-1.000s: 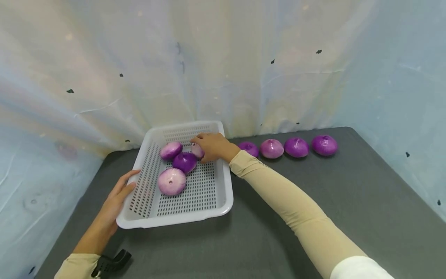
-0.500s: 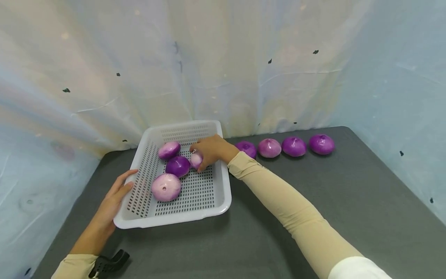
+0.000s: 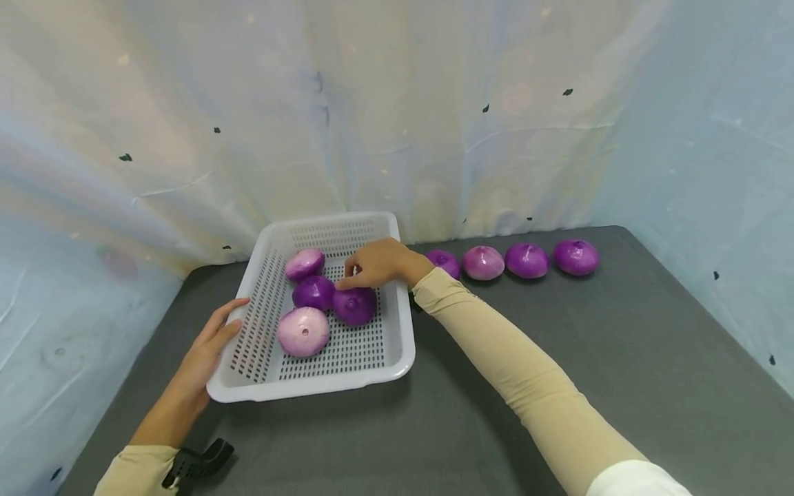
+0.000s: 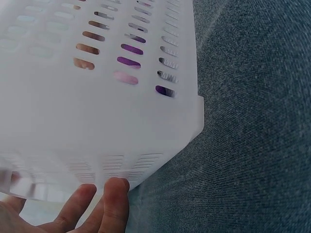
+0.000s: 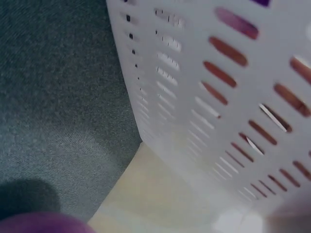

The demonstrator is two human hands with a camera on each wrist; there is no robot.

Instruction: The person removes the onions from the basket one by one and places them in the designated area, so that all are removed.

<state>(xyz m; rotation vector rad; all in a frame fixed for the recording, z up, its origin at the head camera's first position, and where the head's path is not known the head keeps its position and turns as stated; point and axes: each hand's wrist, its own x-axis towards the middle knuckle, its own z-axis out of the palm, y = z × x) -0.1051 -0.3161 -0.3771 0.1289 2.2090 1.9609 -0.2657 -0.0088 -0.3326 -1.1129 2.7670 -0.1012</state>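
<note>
My left hand [image 3: 201,358] grips the left rim of a white slotted plastic basket [image 3: 322,386], thumb on the inner side. In the left wrist view its fingers [image 4: 116,201] touch the outer wall. Over the basket's right half is my right hand [image 3: 375,265], fingers loosely bent, just above a dark purple red onion [image 3: 355,307]; a fingertip seems to touch it. Beside that lie another purple onion [image 3: 313,293], a pale onion [image 3: 303,332] and a pink-purple onion [image 3: 305,264]. In the right wrist view, the right hand shows only through the slots.
Several red onions stand in a row right of the basket, among them a pink onion [image 3: 483,263] and a purple onion [image 3: 576,257] at the far end. Plastic sheeting [image 3: 397,124] hangs behind the dark grey table [image 3: 496,386]. A black strap [image 3: 198,463] is at the left wrist.
My right hand has shifted an onion toward the basket's near side, turned it purple side up and let go of it. The neighbouring purple onion has moved slightly left. The left hand stays put.
</note>
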